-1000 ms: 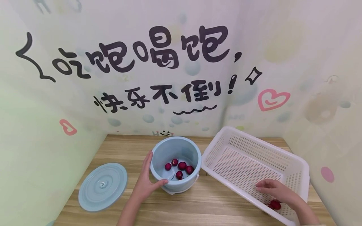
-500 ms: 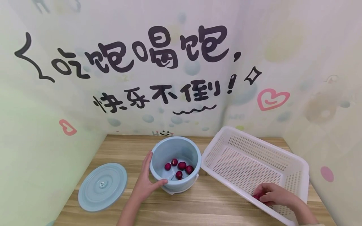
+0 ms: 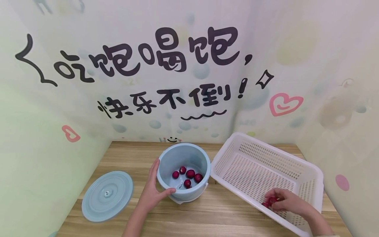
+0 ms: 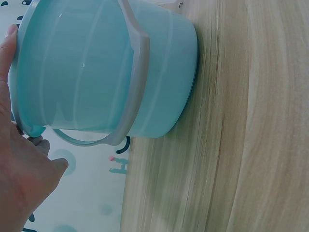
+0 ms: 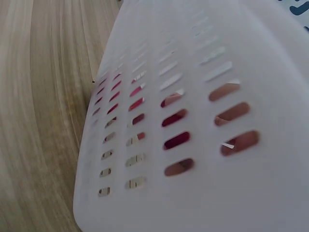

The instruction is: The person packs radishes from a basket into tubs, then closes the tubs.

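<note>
My left hand (image 3: 151,194) holds the light-blue bucket (image 3: 189,196) by its left side, the thumb on the near rim and the fingers along the outside. The left wrist view shows the bucket (image 4: 164,72) upright on the table, its handle hanging down. Several red radishes (image 3: 190,173) lie on the bucket's floor. Inside the white basket (image 3: 318,177), near its front wall, my right hand (image 3: 288,203) pinches a red radish (image 3: 271,200). Another radish (image 3: 265,204) is close beside it. Through the slots of the basket (image 5: 145,203), the right wrist view shows only slivers of fingers and radish.
A round light-blue lid (image 3: 108,194) lies flat on the wooden table (image 3: 225,210), left of the bucket. The basket's left corner stands close to the bucket's right side. Behind the table rises a printed wall (image 3: 254,125).
My right hand has reached down to the radishes at the basket's front wall, drawn them leftward and taken hold of one. The left hand and bucket have stayed still.
</note>
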Motion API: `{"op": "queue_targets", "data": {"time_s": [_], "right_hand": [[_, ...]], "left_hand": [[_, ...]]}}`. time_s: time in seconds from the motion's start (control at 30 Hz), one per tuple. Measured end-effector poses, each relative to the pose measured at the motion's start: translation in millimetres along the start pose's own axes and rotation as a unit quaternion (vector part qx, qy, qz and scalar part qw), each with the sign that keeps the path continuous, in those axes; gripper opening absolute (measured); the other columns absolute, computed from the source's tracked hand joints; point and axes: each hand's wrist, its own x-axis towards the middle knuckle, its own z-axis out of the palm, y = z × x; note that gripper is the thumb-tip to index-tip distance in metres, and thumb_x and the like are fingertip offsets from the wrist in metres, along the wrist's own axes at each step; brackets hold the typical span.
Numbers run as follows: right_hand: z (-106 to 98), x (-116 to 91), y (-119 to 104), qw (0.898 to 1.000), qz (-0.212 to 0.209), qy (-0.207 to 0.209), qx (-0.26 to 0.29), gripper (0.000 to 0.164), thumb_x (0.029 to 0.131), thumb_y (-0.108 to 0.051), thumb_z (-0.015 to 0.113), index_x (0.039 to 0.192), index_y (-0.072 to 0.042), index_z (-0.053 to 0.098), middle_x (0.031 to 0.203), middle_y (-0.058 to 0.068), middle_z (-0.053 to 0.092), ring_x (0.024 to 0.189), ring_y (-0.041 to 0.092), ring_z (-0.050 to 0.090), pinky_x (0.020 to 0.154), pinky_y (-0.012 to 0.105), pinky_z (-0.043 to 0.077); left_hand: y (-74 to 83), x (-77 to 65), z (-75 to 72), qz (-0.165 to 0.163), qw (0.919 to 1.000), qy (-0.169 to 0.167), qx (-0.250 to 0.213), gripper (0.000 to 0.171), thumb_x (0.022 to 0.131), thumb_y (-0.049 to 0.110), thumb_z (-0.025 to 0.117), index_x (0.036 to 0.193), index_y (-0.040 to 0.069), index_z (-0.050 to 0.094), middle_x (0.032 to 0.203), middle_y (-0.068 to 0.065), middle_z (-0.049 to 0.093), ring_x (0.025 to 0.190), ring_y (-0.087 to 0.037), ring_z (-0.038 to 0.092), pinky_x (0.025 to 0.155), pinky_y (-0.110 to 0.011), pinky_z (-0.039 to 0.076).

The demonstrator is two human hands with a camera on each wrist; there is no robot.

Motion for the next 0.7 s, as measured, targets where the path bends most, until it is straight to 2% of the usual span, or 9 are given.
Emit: {"op": "queue_targets", "data": {"time_s": [0.2,0.4,0.5,0.6,0.7], "right_hand": [[0,0,-3,1.000,-0.014,0.019,0.003,0.041,0.094,-0.001,0.058,0.121,0.026,0.043,0.105,0.011,0.067,0.089,0.003,0.064,0.075,0.025,0.061],[1,-1,-8,0.998,-0.023,0.047,-0.023,0.038,0.098,-0.007,0.058,0.123,0.020,0.049,0.111,0.014,0.068,0.094,0.000,0.066,0.075,0.027,0.061],[1,-2,-11,0.997,-0.040,0.051,-0.030,0.036,0.099,-0.006,0.056,0.123,0.020,0.049,0.111,0.004,0.070,0.097,0.000,0.066,0.078,0.027,0.061],[1,-2,-15,0.996,-0.066,0.056,-0.033,0.033,0.100,-0.004,0.055,0.122,0.019,0.050,0.108,-0.012,0.070,0.097,0.000,0.067,0.079,0.025,0.061],[2,-4,-19,0.993,-0.094,0.061,-0.033,0.031,0.100,-0.002,0.054,0.122,0.020,0.050,0.107,-0.020,0.069,0.097,-0.001,0.067,0.079,0.024,0.061]], "left_hand": [[-0.4,-0.1,-0.2,-0.001,1.0000,-0.001,0.000,0.119,0.073,0.025,0.089,0.162,0.022,0.009,0.170,-0.008,0.006,0.153,-0.044,0.013,0.116,-0.069,0.023],[-0.6,-0.1,-0.3,0.000,1.0000,-0.001,0.001,0.118,0.074,0.029,0.089,0.162,0.024,0.009,0.170,-0.009,0.006,0.153,-0.044,0.014,0.116,-0.069,0.024],[-0.7,0.1,-0.1,-0.001,1.0000,0.000,0.002,0.118,0.074,0.029,0.089,0.161,0.024,0.010,0.169,-0.009,0.007,0.153,-0.044,0.014,0.116,-0.069,0.024],[-0.1,0.2,0.0,-0.001,1.0000,-0.001,0.004,0.118,0.074,0.029,0.089,0.161,0.024,0.010,0.169,-0.009,0.007,0.153,-0.044,0.014,0.115,-0.069,0.024],[0.6,0.2,0.0,-0.003,1.0000,-0.002,0.006,0.118,0.074,0.029,0.089,0.161,0.024,0.010,0.169,-0.009,0.007,0.153,-0.044,0.014,0.115,-0.069,0.024]]}}
